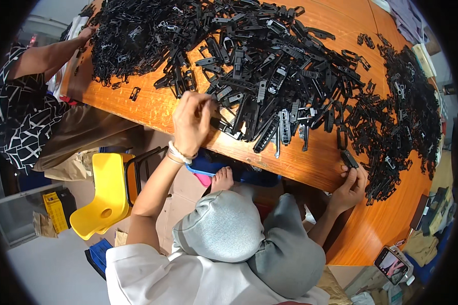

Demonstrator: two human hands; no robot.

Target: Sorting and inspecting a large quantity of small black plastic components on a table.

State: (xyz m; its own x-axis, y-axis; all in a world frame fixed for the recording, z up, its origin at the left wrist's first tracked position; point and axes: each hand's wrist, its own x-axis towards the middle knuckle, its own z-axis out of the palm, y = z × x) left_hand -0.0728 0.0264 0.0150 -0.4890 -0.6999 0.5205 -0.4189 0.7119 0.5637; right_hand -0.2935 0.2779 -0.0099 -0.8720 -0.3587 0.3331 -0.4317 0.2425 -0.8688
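Eleven o'clock: dense heap of small black parts (132, 46). Left hand (192, 119) just off centre toward ten, fingers curled beside middle heap of larger clip-like parts (285, 71); cannot tell if anything's gripped. Between three and four: right hand (352, 187), thumb and fingers pinching single black clip (349, 159) at tabletop (310, 163) edge. Toward three: third heap (409, 109). Plenty left, I'd judge; finished heap, can't tell. Orange wood surface, scuffed near edge. Room: yellow chair (104, 195) at eight, phone (392, 265) at four.

bare tabletop (295, 162) along the front, black parts (269, 84) heaped beyond, right side perhaps blocked
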